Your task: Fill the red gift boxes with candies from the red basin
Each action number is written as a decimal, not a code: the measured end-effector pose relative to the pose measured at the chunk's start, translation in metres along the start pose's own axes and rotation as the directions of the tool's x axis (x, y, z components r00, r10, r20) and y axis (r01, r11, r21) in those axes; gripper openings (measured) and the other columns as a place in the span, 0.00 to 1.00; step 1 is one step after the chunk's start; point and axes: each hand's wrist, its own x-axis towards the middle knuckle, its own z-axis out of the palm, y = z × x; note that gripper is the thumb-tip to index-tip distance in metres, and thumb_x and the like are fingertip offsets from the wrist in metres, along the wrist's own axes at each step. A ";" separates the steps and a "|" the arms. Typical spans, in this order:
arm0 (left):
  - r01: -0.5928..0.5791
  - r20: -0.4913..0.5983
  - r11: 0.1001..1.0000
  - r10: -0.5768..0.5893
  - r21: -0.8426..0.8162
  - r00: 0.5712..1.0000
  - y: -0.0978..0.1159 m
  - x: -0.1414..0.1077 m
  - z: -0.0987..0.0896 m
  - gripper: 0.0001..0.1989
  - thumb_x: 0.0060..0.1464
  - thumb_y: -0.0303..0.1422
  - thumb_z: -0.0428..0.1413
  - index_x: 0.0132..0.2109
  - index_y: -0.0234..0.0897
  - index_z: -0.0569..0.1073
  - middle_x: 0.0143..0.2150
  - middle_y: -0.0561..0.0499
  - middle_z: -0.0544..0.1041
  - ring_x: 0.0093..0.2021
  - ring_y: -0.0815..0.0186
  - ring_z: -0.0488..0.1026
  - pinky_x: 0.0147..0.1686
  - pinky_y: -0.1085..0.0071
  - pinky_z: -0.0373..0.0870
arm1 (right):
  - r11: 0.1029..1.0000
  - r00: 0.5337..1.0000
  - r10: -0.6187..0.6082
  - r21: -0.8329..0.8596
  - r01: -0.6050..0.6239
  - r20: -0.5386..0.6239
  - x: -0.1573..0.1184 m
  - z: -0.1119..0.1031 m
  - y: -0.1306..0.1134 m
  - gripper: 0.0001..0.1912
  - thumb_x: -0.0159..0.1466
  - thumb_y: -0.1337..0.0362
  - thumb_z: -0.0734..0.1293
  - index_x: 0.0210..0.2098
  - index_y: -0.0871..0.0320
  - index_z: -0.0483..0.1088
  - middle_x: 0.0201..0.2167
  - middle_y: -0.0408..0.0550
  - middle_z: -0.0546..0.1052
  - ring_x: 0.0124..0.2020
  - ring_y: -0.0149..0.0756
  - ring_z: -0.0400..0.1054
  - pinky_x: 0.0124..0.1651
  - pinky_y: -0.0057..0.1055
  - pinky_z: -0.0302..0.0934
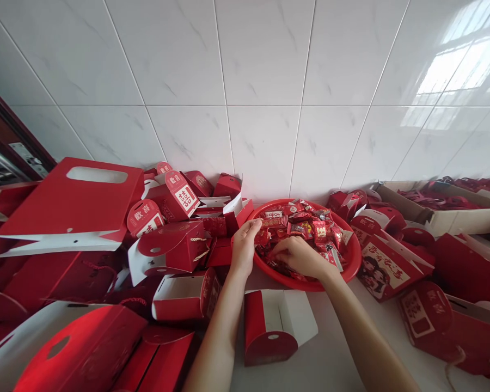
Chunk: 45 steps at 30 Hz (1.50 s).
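A round red plastic basket [356,260] holds a heap of wrapped candies [306,228], mostly in red wrappers with gold print. At its left rim, my left hand [246,242] is closed, pinching a red-wrapped candy [273,222] between thumb and fingers. My right hand [300,257] reaches down into the heap with its fingers curled; the fingertips are hidden among the wrappers, so what they grip does not show. Between my forearms, an open red gift box [270,342] with a white inside stands on the table [322,332].
Many red gift boxes crowd the left, including a large one [77,196] and an open one [179,296]. More boxes [384,267] lie right of the basket. A cardboard tray [457,222] with dark red ribbons stands back right. A tiled wall [265,141] runs behind.
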 end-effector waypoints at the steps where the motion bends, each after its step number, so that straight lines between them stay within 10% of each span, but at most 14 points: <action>1: -0.001 -0.003 1.000 0.001 -0.002 1.000 0.000 0.000 0.000 0.15 0.42 0.43 0.68 0.33 0.38 0.79 0.30 0.55 0.79 0.33 0.65 0.76 0.38 0.70 0.71 | 0.999 0.998 0.031 0.038 -0.029 -0.053 0.000 -0.003 0.001 0.18 0.58 0.78 0.63 0.35 0.56 0.83 0.36 0.47 0.85 0.38 0.39 0.78 0.44 0.30 0.68; 7: -0.008 -0.007 1.000 0.009 0.009 1.000 0.000 -0.001 0.001 0.15 0.42 0.44 0.68 0.32 0.38 0.79 0.30 0.53 0.80 0.36 0.62 0.78 0.41 0.67 0.72 | 0.952 0.951 0.144 0.300 -0.058 -0.274 -0.009 -0.030 0.011 0.10 0.60 0.65 0.68 0.34 0.58 0.83 0.33 0.49 0.84 0.37 0.44 0.78 0.42 0.37 0.71; 21: -0.019 0.041 0.998 0.016 0.064 0.999 0.000 -0.001 0.000 0.18 0.40 0.45 0.70 0.35 0.38 0.82 0.37 0.50 0.82 0.45 0.57 0.78 0.50 0.63 0.70 | 0.963 0.986 0.083 0.265 -0.043 -0.143 -0.017 -0.037 0.012 0.10 0.60 0.65 0.68 0.39 0.58 0.80 0.38 0.50 0.84 0.41 0.42 0.78 0.46 0.38 0.70; 29: -0.051 0.075 0.990 0.041 0.128 0.996 0.004 -0.004 0.002 0.15 0.40 0.42 0.70 0.35 0.39 0.83 0.35 0.50 0.81 0.41 0.59 0.77 0.46 0.65 0.71 | 0.937 0.943 0.135 0.350 -0.021 -0.305 -0.014 -0.032 0.009 0.24 0.64 0.53 0.68 0.55 0.59 0.72 0.34 0.48 0.81 0.37 0.41 0.76 0.39 0.35 0.69; 45: -0.043 0.031 0.990 0.039 0.131 0.999 0.001 -0.003 0.003 0.14 0.41 0.36 0.67 0.38 0.38 0.83 0.41 0.47 0.84 0.46 0.57 0.78 0.51 0.62 0.71 | 0.963 0.949 0.124 0.266 -0.044 -0.291 -0.023 -0.049 0.009 0.14 0.61 0.55 0.68 0.32 0.59 0.79 0.31 0.49 0.83 0.32 0.40 0.74 0.36 0.33 0.66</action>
